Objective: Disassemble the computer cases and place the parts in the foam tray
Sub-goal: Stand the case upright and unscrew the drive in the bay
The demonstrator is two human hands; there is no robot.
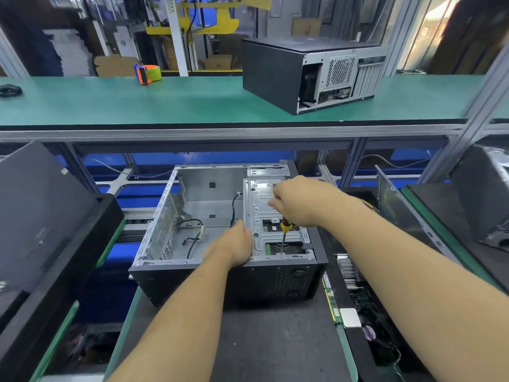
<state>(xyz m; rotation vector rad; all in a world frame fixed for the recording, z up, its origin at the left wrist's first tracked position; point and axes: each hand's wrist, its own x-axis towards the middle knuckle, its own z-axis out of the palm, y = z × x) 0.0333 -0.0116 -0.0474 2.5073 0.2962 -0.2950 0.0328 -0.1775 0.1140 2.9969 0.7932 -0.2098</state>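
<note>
Both of my forearms are reaching in from the bottom edge toward the open computer case [209,216], which is lying on its side on the dark mat [275,340] in front of me. I'm curling my right hand [298,201] around the yellow-and-black handle of a screwdriver [283,238], holding it nearly upright with its tip resting at the near edge of the silver drive bracket [264,213] inside the case. I'm laying my left hand [234,244] on the case's near rim beside that bracket, fingers bent over the edge. Loose black cables [192,241] are lying on the case floor. Just right of the case, I'm seeing a dark tray [334,277] holding a green circuit board [330,301] and other removed parts. On the green shelf [165,103] above, a second, closed case [308,73] and a tape dispenser [147,73] are sitting well apart.
</note>
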